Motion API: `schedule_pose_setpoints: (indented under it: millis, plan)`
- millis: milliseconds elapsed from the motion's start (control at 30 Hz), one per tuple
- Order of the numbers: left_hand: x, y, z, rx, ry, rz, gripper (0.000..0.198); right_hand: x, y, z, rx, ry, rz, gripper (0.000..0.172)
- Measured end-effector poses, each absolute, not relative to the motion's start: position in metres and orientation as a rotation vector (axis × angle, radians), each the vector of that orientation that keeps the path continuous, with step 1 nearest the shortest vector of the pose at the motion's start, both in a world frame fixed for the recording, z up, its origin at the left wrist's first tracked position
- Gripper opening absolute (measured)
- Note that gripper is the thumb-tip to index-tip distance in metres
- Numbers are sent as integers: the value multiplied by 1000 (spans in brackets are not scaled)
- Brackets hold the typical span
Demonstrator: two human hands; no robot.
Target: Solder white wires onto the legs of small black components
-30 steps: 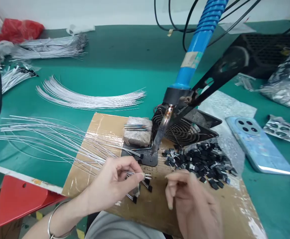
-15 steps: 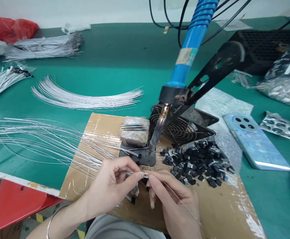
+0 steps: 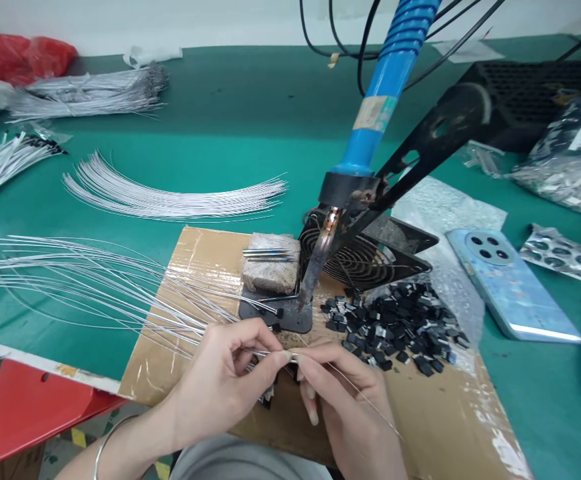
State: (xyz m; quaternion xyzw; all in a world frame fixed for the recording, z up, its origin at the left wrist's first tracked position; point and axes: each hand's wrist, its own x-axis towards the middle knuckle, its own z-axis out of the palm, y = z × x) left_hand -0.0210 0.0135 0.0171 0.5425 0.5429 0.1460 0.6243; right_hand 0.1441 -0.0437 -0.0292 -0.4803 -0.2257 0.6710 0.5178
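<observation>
Wires (image 3: 175,312), white and slim, ran in the head view from the green table (image 3: 210,143) over the cardboard (image 3: 445,420) into the left hand (image 3: 235,373), whose thumb and forefinger pinched them near their ends. The right hand (image 3: 353,407) met it there, thumb and forefinger apparently gripping those same ends, though the fingertips hid the exact hold. A fine strand (image 3: 370,405) slanted across the right hand. A light, firm pinch close to the tips seemed best, the left hand serving as anchor and only the right fingers making small movements, lest the ends bend or splay. The soldering iron (image 3: 370,130) slanted down just beyond, its metal tip near the left knuckles, so any reach forward called for care.
</observation>
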Motion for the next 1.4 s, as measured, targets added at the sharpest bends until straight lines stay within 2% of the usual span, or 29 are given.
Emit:
schedule_pose_setpoints:
  millis: [267,733,1000,1200,1400]
  plan:
    - [-19,14,16,1229,1246,342,27,149,-40,-29,-1142,-481,1742,18]
    - [-11,-3,5,1382,1360,562,23,132,-35,-22,-1143,-274,1584,19]
    - [-9,-6,1,1253,1368,595,27,133,-41,-26,-1138,-317,1621,13]
    - [-5,3,6,1102,1328,630,24,138,-40,-24,-1118,-374,1575,21]
    - [-7,4,5,1161,1351,641,23,137,-42,-29,-1197,-528,1527,10]
